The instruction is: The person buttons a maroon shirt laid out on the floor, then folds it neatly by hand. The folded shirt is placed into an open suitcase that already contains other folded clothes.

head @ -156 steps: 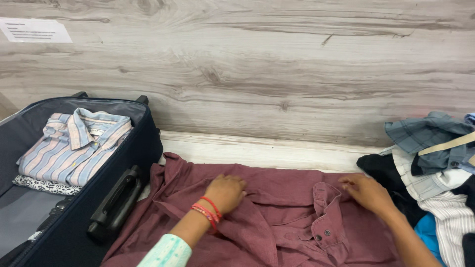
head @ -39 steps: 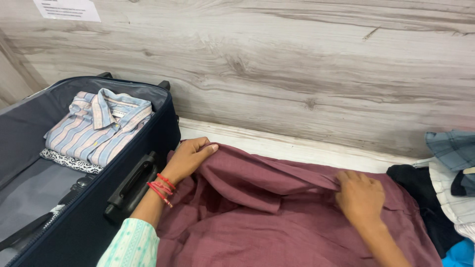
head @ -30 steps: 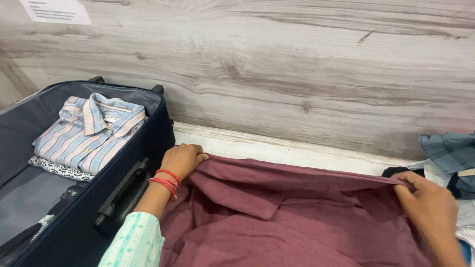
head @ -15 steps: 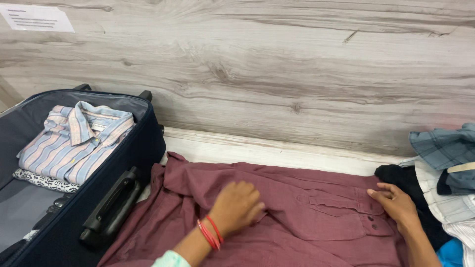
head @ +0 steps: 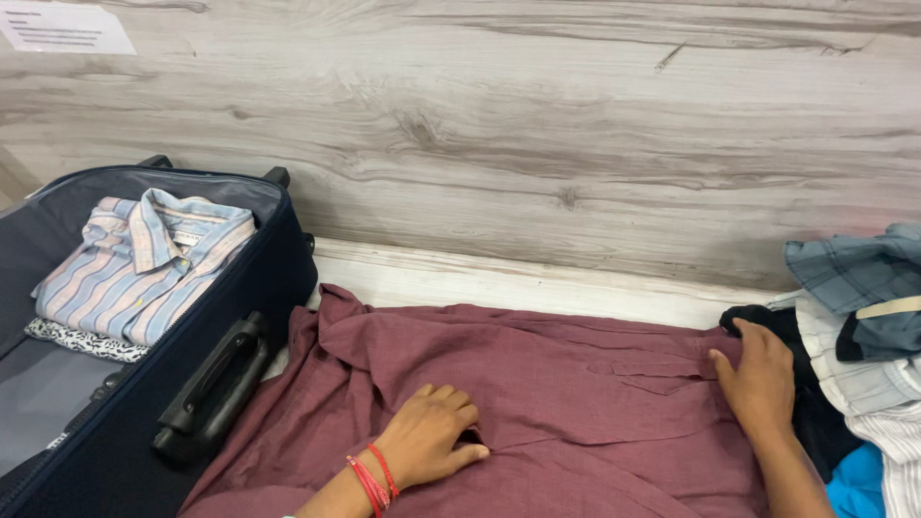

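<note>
Since half a second ago, the left hand has slid nearer, pressing flat with loosely spread fingers on the maroon shirt; the right hand rests open on its far edge.

Suitcase cut off left; clothes pile cut off right; wall paper print illegible.

Matt woven maroon cloth shirt, grainy grey wood-look wall, matt fabric suitcase, plastic handle
</note>
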